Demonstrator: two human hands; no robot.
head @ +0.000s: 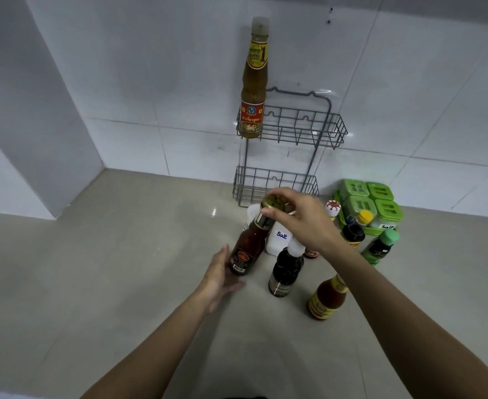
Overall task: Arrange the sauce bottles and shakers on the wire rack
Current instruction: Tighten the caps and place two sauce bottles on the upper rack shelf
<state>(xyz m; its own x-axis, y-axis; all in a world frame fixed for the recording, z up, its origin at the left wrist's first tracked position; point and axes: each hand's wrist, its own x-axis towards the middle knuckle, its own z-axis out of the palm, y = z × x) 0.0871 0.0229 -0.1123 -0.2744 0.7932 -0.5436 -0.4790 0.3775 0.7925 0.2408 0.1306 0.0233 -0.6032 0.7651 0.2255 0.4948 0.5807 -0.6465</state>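
Head view. I see the right hand (300, 217) pinching the gold cap of the chili bottle (250, 246), which tilts above the counter (93, 269) in front of the rack (291, 145). The left hand (222, 276) lies open against the bottle's base, steadying, not gripping. One tall bottle (253, 82) already stands at the left end of the rack's top shelf; the lower shelf is bare. The other bottles and the salt shaker (278, 237) wait near the counter's back edge. I judge the chili bottle to be glass: heavy, smooth, breakable. I would grip its body, not the cap.
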